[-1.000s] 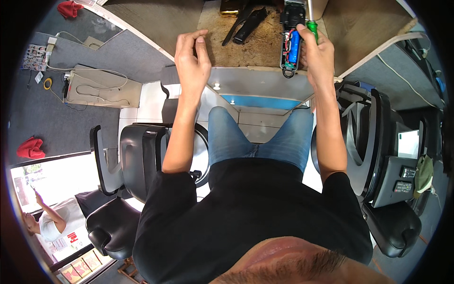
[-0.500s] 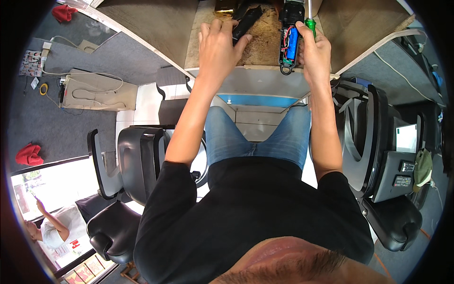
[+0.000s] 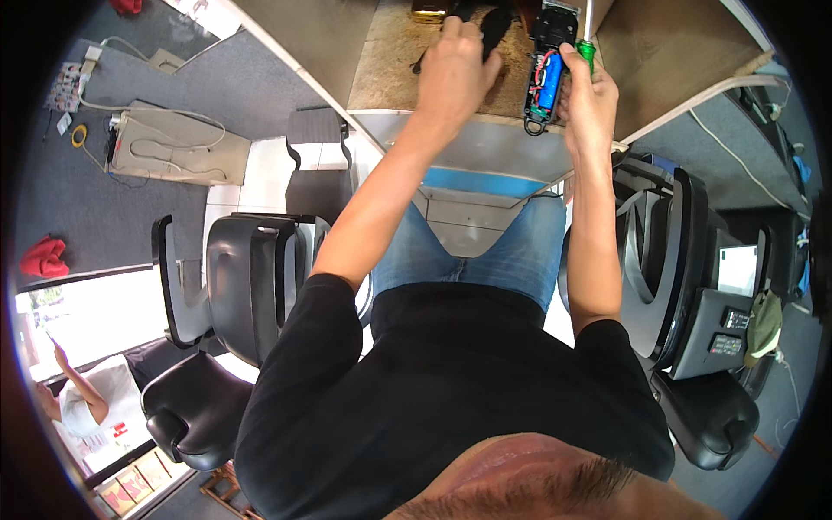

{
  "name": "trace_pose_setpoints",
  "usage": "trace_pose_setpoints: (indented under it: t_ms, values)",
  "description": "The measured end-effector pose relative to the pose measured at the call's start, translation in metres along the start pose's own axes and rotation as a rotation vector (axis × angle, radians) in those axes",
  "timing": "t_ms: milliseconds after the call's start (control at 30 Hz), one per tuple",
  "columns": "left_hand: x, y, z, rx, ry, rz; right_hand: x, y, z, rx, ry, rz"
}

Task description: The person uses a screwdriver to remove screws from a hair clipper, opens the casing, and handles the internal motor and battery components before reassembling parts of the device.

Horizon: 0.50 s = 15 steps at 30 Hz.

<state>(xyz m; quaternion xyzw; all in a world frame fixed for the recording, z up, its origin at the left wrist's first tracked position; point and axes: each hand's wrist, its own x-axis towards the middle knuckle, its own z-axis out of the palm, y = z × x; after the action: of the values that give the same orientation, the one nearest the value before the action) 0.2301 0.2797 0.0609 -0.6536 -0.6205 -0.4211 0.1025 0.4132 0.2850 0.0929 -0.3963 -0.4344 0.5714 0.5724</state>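
Note:
My right hand (image 3: 591, 100) is closed around the side of a hair clipper (image 3: 555, 35). Its casing is off, baring a blue battery (image 3: 549, 80), red wires and a green circuit board; a hanging loop sits at the near end. The same hand also keeps a green-handled screwdriver (image 3: 587, 54) beside the clipper, shaft pointing away. My left hand (image 3: 455, 76) reaches over the worn wooden surface, thumb apart from the fingers. By its thumb lies a long black piece (image 3: 497, 28), perhaps the clipper's cover. More black parts lie at its fingertips, partly hidden.
A gold-coloured object (image 3: 431, 10) lies at the back of the wooden shelf (image 3: 381, 74), between upright side panels. Black chairs (image 3: 247, 286) flank me. Cables trail over a box (image 3: 173, 143) at left. Another person (image 3: 82, 403) appears at far left.
My left hand has moved right and farther in over the black parts. The long black piece now shows to the right of that hand. My right hand still holds the clipper and screwdriver.

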Motion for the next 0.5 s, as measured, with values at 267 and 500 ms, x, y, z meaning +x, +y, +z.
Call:
trace_pose_setpoints:
  t_ms: [267, 500]
  values:
    - [0.002, 0.019, 0.015, 0.036, -0.073, -0.051, 0.005, 0.004, 0.000, -0.017, 0.031, 0.003]
    - [0.014, 0.004, 0.031, 0.040, -0.144, -0.009, 0.009, 0.005, -0.002, -0.007, 0.028, 0.015]
